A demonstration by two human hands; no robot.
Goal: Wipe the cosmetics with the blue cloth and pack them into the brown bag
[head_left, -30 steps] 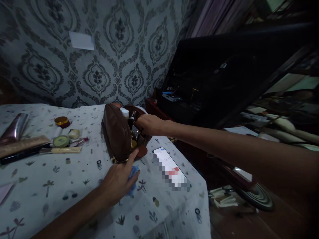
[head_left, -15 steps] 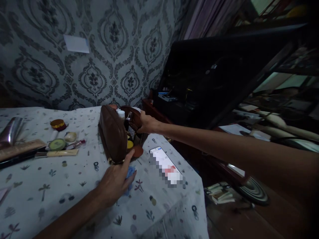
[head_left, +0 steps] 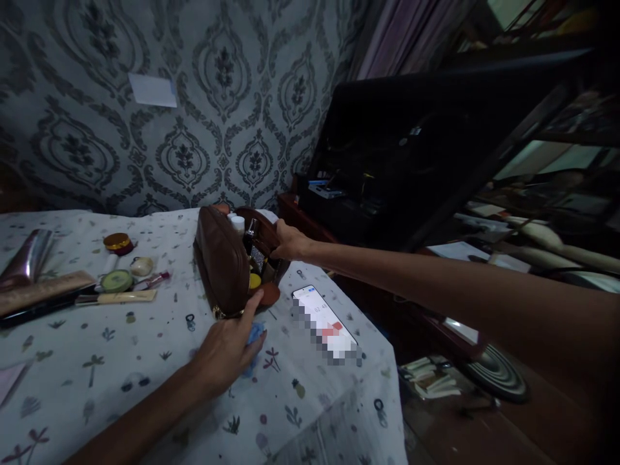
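A brown makeup bag stands unzipped on the table, packed with cosmetics. A white-capped bottle, a glittery case and a yellow round item show in its opening. My right hand grips the bag's far right side, fingertips partly hidden. At the near end, my left hand rests its index fingertip against the bag's orange-brown end flap. Its other fingers are curled under, around a crumpled blue cloth-like piece that shows between index finger and thumb.
A lit phone lies right of the bag, near the table edge. On the left are a gold-lidded jar, a green compact, a shiny tube and several other cosmetics. Behind the table's right side stands a large black panel.
The view has shifted slightly, so everything sits a little further right. Both hands keep their places on the bag, and the blue piece stays under my left hand.
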